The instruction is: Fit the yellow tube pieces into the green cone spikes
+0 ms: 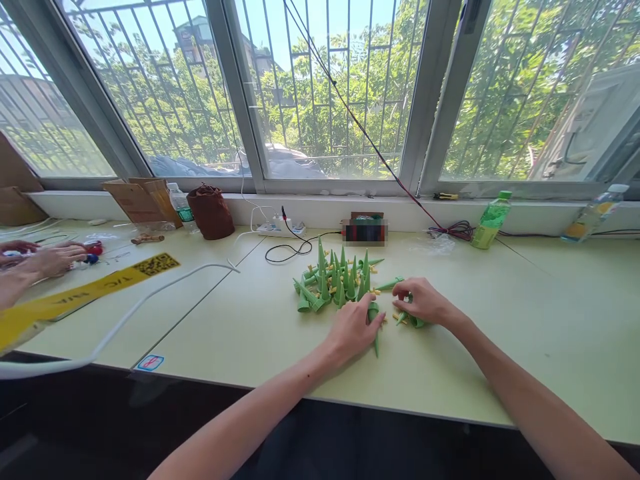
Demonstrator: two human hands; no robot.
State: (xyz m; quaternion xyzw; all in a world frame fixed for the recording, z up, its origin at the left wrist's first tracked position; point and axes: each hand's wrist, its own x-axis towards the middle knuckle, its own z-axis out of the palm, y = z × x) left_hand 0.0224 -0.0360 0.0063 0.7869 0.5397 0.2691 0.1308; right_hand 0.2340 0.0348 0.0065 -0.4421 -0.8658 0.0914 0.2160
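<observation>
Many small green cones (323, 283) stand and lie in a bunch on the pale table, with small yellow pieces (376, 291) among them. At the near right side of the bunch, my left hand (353, 328) has its fingers closed around a green cone (377, 341) that points toward me. Just to the right, my right hand (421, 300) is curled in a pinch, thumb and forefinger close together. Whatever lies between those fingertips is too small to make out. Below it are a few more green cones (416, 321), partly covered by the hand.
A co-worker's hands (55, 260) are at the far left. A yellow strip (100, 287) and white cable (165, 287) cross the left foreground. Behind stand a brown bag (210, 212), a power strip (280, 227), a green bottle (493, 221) and another bottle (595, 213).
</observation>
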